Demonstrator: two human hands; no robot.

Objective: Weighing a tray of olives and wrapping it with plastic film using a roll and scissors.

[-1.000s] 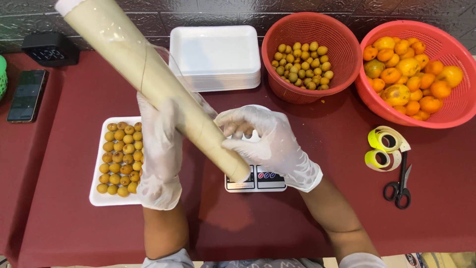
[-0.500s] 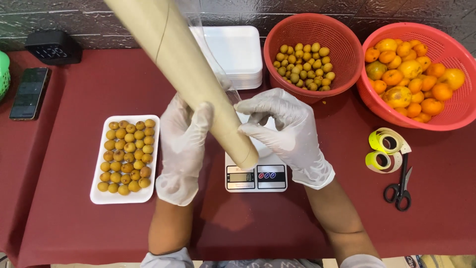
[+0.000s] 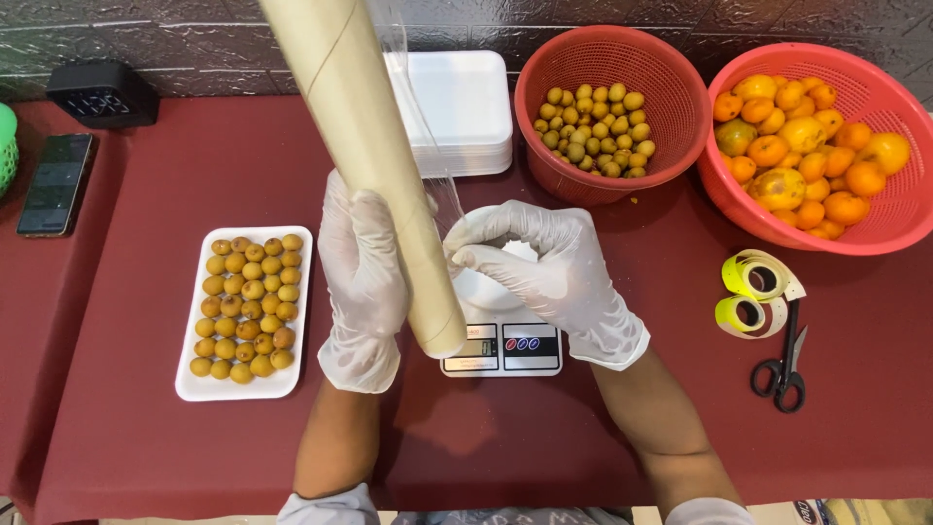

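Note:
Both hands wear white gloves. My left hand [image 3: 364,277] wraps around a long beige roll of clear cling film [image 3: 364,156], held tilted with its lower end near a small white kitchen scale [image 3: 502,345]. My right hand [image 3: 544,272] pinches the loose edge of the clear film [image 3: 428,146] beside the roll, above the scale. A white foam tray filled with small yellow-brown fruits [image 3: 245,309] lies on the red table to the left of my left hand.
A stack of white foam trays [image 3: 466,112] sits behind the roll. A red basket of small fruits [image 3: 610,107] and a red basket of oranges [image 3: 826,146] stand at the right. Yellow tape rolls [image 3: 753,292], scissors [image 3: 782,369], a phone [image 3: 56,183] and a black clock [image 3: 102,94] lie around.
The roll has swung more upright and shifted right. My left hand slid up along it, and my right hand has drawn the film edge away from the roll.

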